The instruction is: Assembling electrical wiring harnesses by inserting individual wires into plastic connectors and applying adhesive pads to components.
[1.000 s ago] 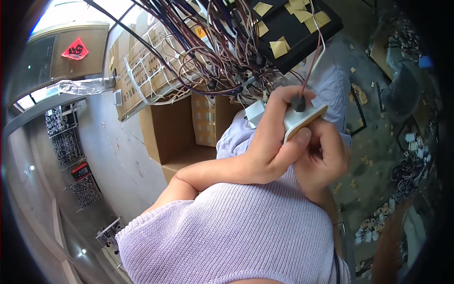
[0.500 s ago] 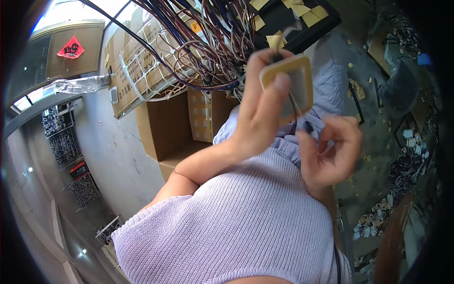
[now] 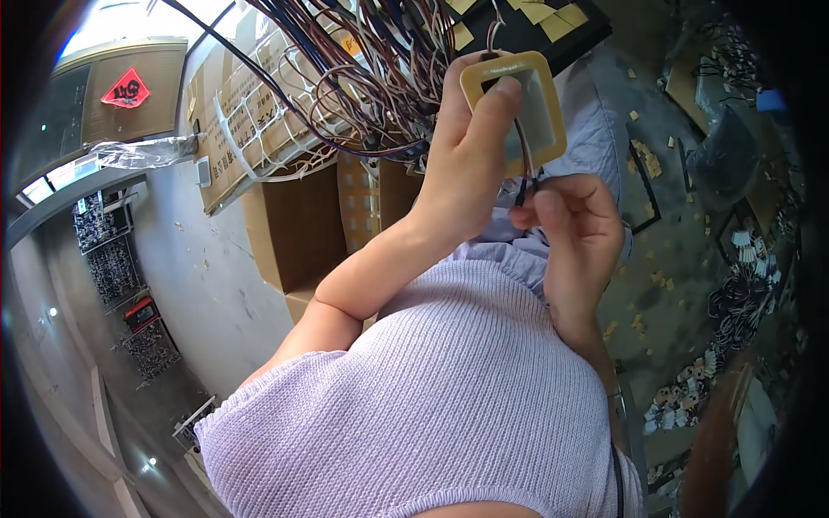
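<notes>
A left hand [image 3: 471, 160] grips a square yellow-rimmed frame [image 3: 518, 108], thumb pressed on its face, raised before hanging wire bundles [image 3: 345, 78]. Just below, the right hand [image 3: 574, 229] pinches a thin dark wire [image 3: 524, 168] between closed fingertips.

wire bundle [image 3: 363, 78] — top cut off

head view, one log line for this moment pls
left hand: holds square tan frame up | right hand: pinches thin dark wire below it | behind: wire bundle, cardboard boxes
</notes>
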{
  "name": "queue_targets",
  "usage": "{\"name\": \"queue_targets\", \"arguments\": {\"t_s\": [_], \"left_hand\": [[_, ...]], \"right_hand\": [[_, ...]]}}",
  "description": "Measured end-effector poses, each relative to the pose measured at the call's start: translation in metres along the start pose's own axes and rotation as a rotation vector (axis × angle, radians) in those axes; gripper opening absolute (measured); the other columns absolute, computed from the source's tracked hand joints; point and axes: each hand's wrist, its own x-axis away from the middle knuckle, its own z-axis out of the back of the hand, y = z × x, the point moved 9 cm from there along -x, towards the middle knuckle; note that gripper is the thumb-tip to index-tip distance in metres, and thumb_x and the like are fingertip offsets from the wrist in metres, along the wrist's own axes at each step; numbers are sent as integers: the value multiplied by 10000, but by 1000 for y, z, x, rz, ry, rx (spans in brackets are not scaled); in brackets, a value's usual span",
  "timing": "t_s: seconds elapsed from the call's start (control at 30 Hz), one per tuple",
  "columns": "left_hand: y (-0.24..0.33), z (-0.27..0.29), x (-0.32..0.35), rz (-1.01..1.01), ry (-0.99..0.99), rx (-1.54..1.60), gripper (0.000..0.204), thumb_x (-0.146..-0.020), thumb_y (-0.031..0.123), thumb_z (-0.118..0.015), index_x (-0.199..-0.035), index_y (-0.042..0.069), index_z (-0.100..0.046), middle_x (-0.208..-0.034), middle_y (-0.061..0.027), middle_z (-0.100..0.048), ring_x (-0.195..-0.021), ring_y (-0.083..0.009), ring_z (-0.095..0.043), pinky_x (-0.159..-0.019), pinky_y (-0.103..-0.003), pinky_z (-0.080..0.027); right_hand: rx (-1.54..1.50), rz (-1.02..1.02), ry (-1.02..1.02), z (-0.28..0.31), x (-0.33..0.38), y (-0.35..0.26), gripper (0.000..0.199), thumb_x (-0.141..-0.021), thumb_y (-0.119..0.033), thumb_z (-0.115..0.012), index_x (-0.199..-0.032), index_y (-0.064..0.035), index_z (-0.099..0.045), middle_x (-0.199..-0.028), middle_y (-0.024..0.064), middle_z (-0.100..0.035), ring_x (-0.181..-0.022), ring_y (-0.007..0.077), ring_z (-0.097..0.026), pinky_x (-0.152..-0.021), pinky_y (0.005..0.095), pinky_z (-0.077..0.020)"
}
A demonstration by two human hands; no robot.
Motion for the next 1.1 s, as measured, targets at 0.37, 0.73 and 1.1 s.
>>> {"name": "queue_targets", "arguments": {"t_s": [0.37,0.73,1.1], "left_hand": [[-12,-2,-2,140,32,79,249,-948,191,-498,-1160,63,-472,-979,-42,-531,-862,-121,-541,-689,-292,-512],[-30,-3,-10,418,-43,158,318,-916,185,-519,-1131,-49,-518,-961,-152,-631,-793,-234,-652,-683,-344,-556],[-27,2,56,-87,-1287,-1178,525,-750,193,-715,-1225,86,-518,-1140,-151,-507,-1068,-350,-532,-900,-425,-474]], "right_hand": [[-61,-108,14,2,2,18,238,-838,-22,-697,-1038,72,-609,-898,142,-688,-738,168,-687,-679,273,-583],[-97,-54,-107,2,-6,21,232,-868,-52,-669,-1070,58,-640,-907,144,-697,-738,177,-688,-697,279,-580],[-423,-111,-363,12,-35,-10,759,-915,-548,-518,-1371,41,-368,-902,47,-564,-771,125,-553,-714,253,-455]]}}
